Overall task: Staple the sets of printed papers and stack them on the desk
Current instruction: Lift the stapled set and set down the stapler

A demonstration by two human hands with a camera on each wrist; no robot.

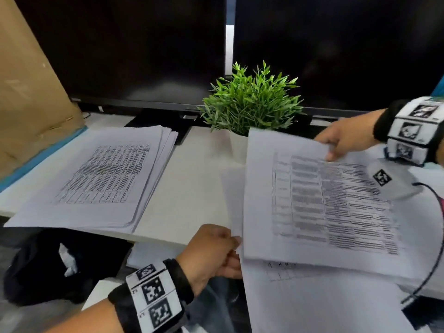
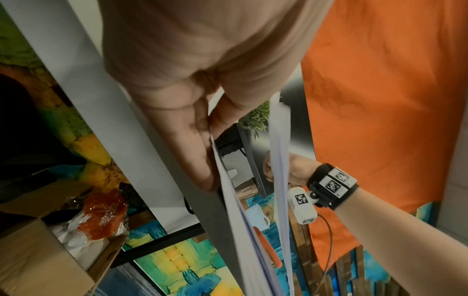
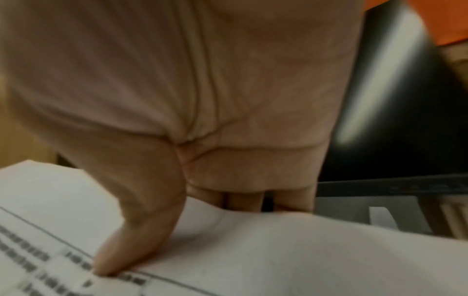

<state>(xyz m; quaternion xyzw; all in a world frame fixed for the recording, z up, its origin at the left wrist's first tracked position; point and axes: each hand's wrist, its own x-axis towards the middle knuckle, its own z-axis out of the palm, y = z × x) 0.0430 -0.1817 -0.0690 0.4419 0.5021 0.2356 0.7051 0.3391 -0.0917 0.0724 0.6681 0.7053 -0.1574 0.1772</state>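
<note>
Thin printed white paper set [image 1: 312, 200]: light, floppy, slippery; likely sags, fans apart. Right hand [image 1: 346, 138] pinches far edge, left hand [image 1: 213, 253] pinches near-left corner; support opposite edges.

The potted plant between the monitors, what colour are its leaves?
Green; the potted plant shows best in the head view.

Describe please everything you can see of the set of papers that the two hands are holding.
The held set of papers is several white sheets; the top page carries a printed table of dark text, blurred beyond reading. It is lifted and tilted over more paper at the desk's right side. The right hand pinches its far edge, thumb on top, fingers beneath. The left hand holds the near left corner. No staple is visible.
</note>
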